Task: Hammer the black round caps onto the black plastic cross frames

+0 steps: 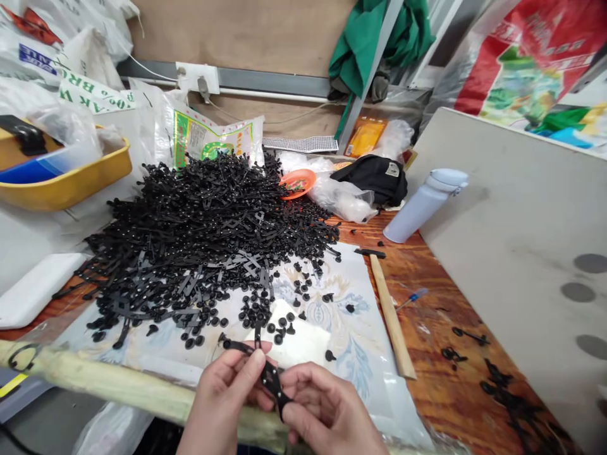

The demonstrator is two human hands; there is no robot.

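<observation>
Both hands hold one black linkage of riveted flat strips point(270, 378) over the near edge of the table. My left hand point(232, 388) pinches its upper part between thumb and fingers, where two strips spread apart. With thumb and fingertips, my right hand point(327, 404) grips the lower right end. Small bright rivets show along the strips. Just beyond the hands lie loose black round knobs point(281, 325) on a white sheet point(303, 344). Farther back rises a large heap of similar black linkages point(203, 215).
On the right lie a wooden-handled hammer point(392, 322), a blue-handled screwdriver point(413, 296) and several black parts point(497, 379). A pale blue bottle point(424, 205) stands by a grey panel point(516, 253). An orange dish point(298, 183), a black cap point(374, 179) and a yellow basin point(71, 186) sit farther back.
</observation>
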